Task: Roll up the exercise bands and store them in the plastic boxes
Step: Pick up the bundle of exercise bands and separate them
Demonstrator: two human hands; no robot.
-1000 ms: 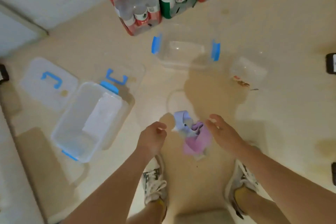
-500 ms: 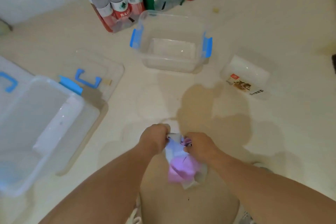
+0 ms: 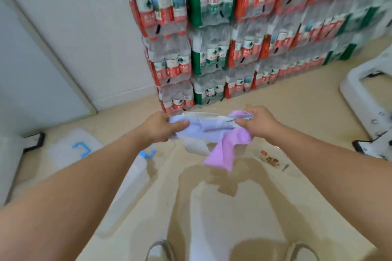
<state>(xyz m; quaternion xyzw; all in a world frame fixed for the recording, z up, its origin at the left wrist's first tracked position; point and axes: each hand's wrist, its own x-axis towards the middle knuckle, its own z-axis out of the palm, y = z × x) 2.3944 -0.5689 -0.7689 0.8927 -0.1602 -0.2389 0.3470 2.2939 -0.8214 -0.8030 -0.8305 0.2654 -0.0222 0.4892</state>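
The clear box (image 3: 132, 184) stands on the floor (image 3: 222, 207) under the left forearm, with its lid (image 3: 70, 150) just past it. The bands (image 3: 207, 131) are held in the air between both hands, well above the box and not yet rolled. The lilac band (image 3: 203, 128) spans from hand to hand, and the pink band (image 3: 224, 152) hangs loose below the right hand (image 3: 262, 126). They look light, limp and stretchy, and a finished roll would probably spring open if released. It seems best to separate one band and take it flat by one end. The left hand (image 3: 161, 127) has fingers curled round the left ends, and the right hand pinches the other ends.
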